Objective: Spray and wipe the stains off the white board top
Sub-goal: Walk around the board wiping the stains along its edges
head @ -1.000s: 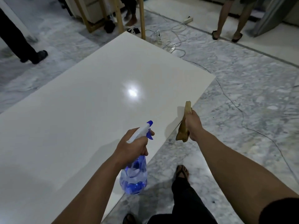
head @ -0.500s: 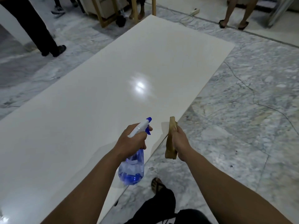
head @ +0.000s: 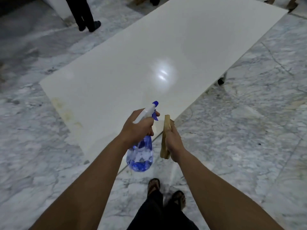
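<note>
A long white board top [head: 166, 47] stretches away from me, with faint yellowish stains [head: 66, 112] along its near left edge. My left hand [head: 137, 127] grips a clear spray bottle [head: 140, 155] of blue liquid by its white and blue trigger head, nozzle pointing over the board's near corner. My right hand [head: 172, 140] holds a folded tan cloth [head: 165, 136] upright just right of the bottle, above the board's near right edge.
Grey marble floor [head: 249, 130] surrounds the board. A person's dark legs and shoes [head: 86, 17] stand at the far left. My own sandalled feet [head: 166, 191] are below my hands. A board leg [head: 222, 80] shows under the right edge. More feet [head: 292, 4] stand at the far right corner.
My view has shifted left along the board, so its near left corner and stains now show. Both hands have moved closer together, still holding bottle and cloth.
</note>
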